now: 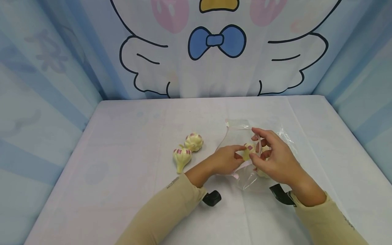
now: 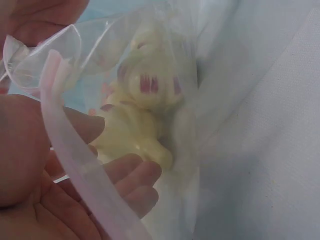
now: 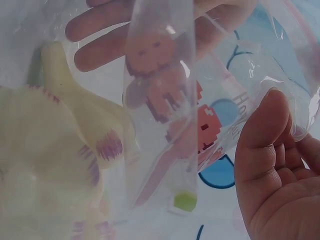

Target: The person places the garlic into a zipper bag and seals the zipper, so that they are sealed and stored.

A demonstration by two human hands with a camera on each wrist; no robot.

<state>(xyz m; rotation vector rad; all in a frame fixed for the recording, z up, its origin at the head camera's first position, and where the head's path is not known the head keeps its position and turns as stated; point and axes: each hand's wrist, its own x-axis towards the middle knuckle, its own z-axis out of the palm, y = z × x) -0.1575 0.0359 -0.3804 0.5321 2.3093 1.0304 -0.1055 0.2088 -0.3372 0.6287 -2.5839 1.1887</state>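
"Start at the left. What's there?"

"A blue-and-white cloth (image 1: 36,119) along the left edge of the table (image 1: 116,153). Coming inward, a little left of the table's middle, sits the front garlic (image 1: 182,156), its stem toward the person."

"Anything beside it?"

"The rear garlic (image 1: 194,142), just behind and to the right, nearer the back edge. I can't tell whether those two touch."

"And next?"

"The left hand (image 1: 227,160), coming out of a tan sleeve (image 1: 171,204). It reaches into the mouth of the bag (image 1: 246,179), which is clear and lies right of the table's middle."

"What are its fingers doing?"

"They're loosely extended, with a gap between thumb and fingers, right at the bagged garlic (image 2: 145,87). At least two bulbs are in there, purple-striped and pressed close together; the film blurs the exact count."

"What else shows on the bag?"

"A pink strip (image 2: 80,155) along its mouth, crossing over the left hand in the left wrist view, and red figures (image 3: 165,95) printed on the film."

"And the right hand (image 1: 275,161)?"

"It's on the side toward the right edge, thumb and bent fingers close together, holding the bag by its rim."
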